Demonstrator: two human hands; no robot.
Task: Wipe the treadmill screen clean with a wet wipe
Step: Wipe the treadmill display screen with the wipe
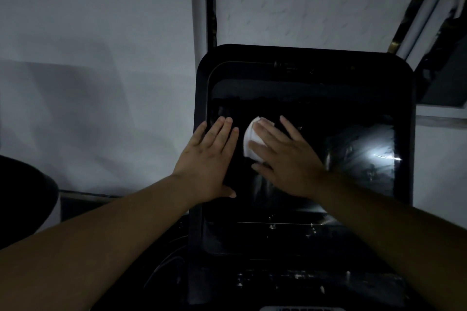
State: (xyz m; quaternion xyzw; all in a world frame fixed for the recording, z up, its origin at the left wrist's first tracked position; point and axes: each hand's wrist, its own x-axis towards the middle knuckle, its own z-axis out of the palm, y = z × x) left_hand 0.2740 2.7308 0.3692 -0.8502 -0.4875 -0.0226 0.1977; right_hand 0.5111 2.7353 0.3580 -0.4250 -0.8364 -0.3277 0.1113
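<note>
Under right hand (283, 159), wet wipe (249, 137)

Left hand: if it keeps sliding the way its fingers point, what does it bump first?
Probably the screen's raised frame. The left hand lies flat, fingers pointing up-left toward that edge; depth is unclear.

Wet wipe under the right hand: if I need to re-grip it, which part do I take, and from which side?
Probably pinch the wet wipe by its exposed left edge, coming from the left. The right hand lies flat over the rest, pressing it against the treadmill screen.
</note>
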